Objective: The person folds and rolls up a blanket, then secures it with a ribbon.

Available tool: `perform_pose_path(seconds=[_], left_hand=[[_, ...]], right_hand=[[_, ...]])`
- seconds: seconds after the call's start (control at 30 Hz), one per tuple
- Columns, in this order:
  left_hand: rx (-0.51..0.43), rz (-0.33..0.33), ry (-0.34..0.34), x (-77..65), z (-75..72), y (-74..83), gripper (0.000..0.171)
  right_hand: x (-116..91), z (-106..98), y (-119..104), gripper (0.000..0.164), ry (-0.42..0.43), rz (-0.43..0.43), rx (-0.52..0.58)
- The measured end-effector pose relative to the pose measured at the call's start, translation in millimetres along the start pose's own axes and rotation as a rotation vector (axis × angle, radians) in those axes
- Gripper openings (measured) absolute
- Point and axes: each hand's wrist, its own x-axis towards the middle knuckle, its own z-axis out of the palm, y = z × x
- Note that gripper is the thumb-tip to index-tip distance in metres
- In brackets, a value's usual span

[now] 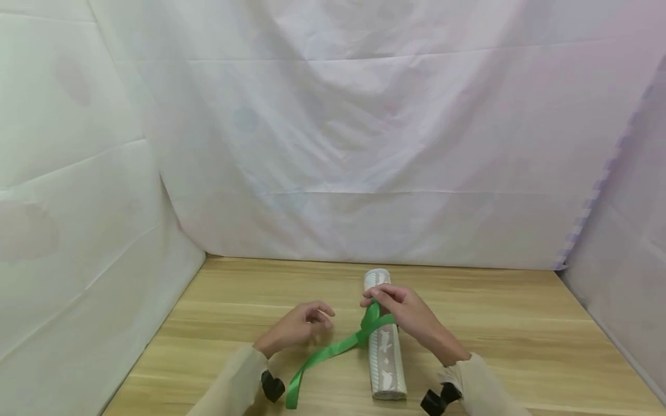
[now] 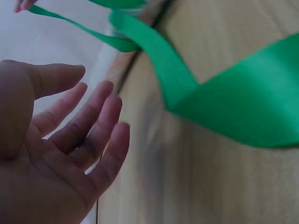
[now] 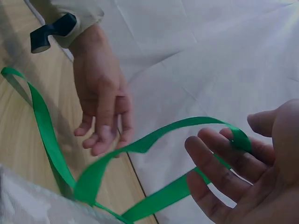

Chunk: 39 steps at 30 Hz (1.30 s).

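A rolled-up white and beige cloth (image 1: 385,361) with white animal-like patterns lies lengthwise on the table. A green ribbon (image 1: 333,349) goes round its middle; one long tail trails left toward the near edge. My right hand (image 1: 403,303) is above the roll, and its bent fingers hold a raised loop of ribbon; in the right wrist view the ribbon (image 3: 173,127) runs over and behind those fingers, and the thumb is apart from them. To the left of the roll, my left hand (image 1: 302,326) hovers with loosely bent fingers and nothing in it. The ribbon's crossing is partly hidden.
The wooden table (image 1: 250,289) is enclosed by white cloth hangings (image 1: 338,144) at the back and both sides. A black strap mount (image 1: 272,386) sits on the left wrist, another mount (image 1: 441,398) on the right.
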Motion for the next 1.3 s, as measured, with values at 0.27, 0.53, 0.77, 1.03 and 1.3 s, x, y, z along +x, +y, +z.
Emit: perform_pose_path(seconds=[0.27,0.53,0.77,1.03,1.3], left_hand=[[0.102,-0.051,-0.039,3.3,22.1,-7.8,0.027],[0.142,-0.075,-0.033,4.5,31.3,-8.0,0.027],[0.144,-0.093,0.018,4.1,31.5,-8.4,0.024],[0.08,-0.058,0.051,5.4,25.9,-9.5,0.022],[0.102,-0.058,0.073,9.4,22.9,-17.2,0.022]], right_hand=[[-19.9,-28.3,5.1,0.033,0.016,0.044,-0.038],[-37.8,-56.1,15.6,0.033,-0.031,0.028,-0.014],[-52.4,-76.0,31.5,0.033,-0.005,0.094,-0.037],[-60.8,-86.8,50.9,0.036,0.013,0.213,-0.014],[-63.9,-86.7,76.0,0.045,0.026,0.276,-0.052]])
